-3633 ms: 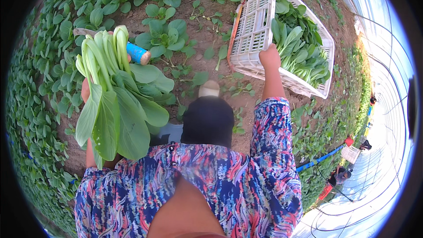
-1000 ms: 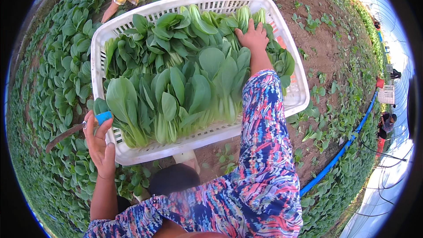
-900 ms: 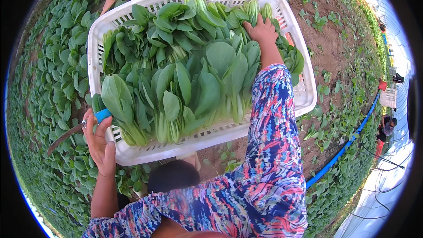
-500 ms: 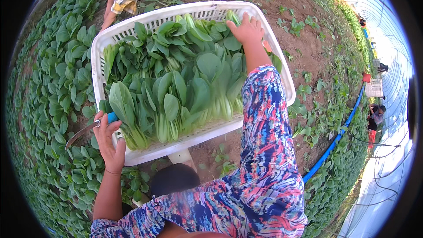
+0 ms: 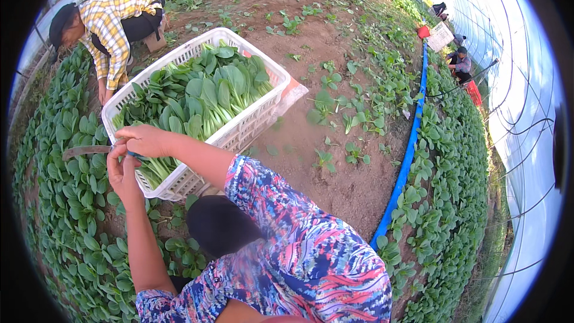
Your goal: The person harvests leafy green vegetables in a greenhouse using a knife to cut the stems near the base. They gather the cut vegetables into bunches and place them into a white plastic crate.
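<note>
Head view, only 1 view. Left hand (image 5: 122,173) sits just outside the crate's (image 5: 272,72) near corner, fingers curled round the blue handle of a knife (image 5: 84,151); the blade sticks out past the fingertips, away from the crate, over the greens. Right hand (image 5: 143,139) is just above the left, touching it, fingers bent and close together at the same handle. Which hand carries the knife's weight I can't tell, the 2 overlap.

Progress, judged: crate is about full. Cut bok choy (image 5: 203,96) fills it to the rim, stems toward the hands, leaves toward the far wall. Bare soil (image 5: 353,185) beyond the crate looks already harvested, with a few small plants left. Uncut rows (image 5: 66,203) below and outside the fingers look like what's left.

Surface and room: soil bed inside a plastic tunnel (image 5: 526,119). Blue pipe (image 5: 406,161) runs along the bed, well beyond the crate. 1 person in a yellow check shirt (image 5: 110,21) crouches at the crate's far end. More people far off by the tunnel wall, too small to read.
</note>
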A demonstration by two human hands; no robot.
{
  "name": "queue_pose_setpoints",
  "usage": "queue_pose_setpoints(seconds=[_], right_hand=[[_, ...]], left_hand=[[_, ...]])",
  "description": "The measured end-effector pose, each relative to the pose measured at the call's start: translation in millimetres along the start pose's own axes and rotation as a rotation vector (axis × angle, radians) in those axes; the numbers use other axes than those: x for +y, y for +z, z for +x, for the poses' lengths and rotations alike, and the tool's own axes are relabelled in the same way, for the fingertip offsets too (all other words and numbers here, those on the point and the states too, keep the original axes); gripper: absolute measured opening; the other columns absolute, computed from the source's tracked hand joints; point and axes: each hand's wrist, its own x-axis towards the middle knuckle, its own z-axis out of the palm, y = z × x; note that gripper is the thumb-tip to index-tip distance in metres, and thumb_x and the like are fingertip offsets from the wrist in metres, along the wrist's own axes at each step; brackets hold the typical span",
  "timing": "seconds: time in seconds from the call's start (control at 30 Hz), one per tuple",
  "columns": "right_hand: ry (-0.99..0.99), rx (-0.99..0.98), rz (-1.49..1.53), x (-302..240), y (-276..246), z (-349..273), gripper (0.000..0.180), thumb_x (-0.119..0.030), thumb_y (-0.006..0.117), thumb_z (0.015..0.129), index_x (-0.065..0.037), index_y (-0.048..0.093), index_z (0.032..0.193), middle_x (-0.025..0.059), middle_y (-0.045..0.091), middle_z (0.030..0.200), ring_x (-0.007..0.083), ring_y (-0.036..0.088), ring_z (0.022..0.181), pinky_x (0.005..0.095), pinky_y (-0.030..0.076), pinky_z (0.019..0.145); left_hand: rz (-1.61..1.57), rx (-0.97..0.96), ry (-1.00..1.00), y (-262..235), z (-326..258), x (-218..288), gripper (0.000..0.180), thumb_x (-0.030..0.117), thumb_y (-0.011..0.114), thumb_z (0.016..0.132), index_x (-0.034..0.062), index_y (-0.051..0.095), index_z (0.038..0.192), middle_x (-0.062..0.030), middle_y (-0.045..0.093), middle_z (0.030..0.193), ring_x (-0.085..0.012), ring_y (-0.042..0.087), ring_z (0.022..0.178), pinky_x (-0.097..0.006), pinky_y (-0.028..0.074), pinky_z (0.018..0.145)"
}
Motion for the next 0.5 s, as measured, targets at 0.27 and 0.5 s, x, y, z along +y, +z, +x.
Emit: queue_pose_setpoints(seconds=[0.27,0.5], right_hand=[[-0.23,0.383,-0.047,-97,1,-12,0.041,-0.014,0.047,0.076,0.0,0.048,0.115,0.0122,0.06,0.085,0.02,0.059,0.072,0.0318,0.048,0.065],[-0.444,0.638,1.311,-219,-49,15,0.019,-0.019,0.044,0.083,-0.008,0.045,0.097,0.0077,0.053,0.073,0.0164,0.052,0.057,0.0324,0.044,0.045]], left_hand=[[-0.075,0.121,0.137,44,-44,102,0.038,0.0,0.049,0.08,-0.0002,0.043,0.118,-0.0064,0.05,0.114,-0.0119,0.05,0.086,-0.025,0.041,0.073],[-0.356,-0.331,-0.221,85,-156,134,0.043,-0.001,0.059,0.071,0.0013,0.04,0.109,-0.0066,0.051,0.102,-0.0103,0.052,0.079,-0.022,0.041,0.068]])
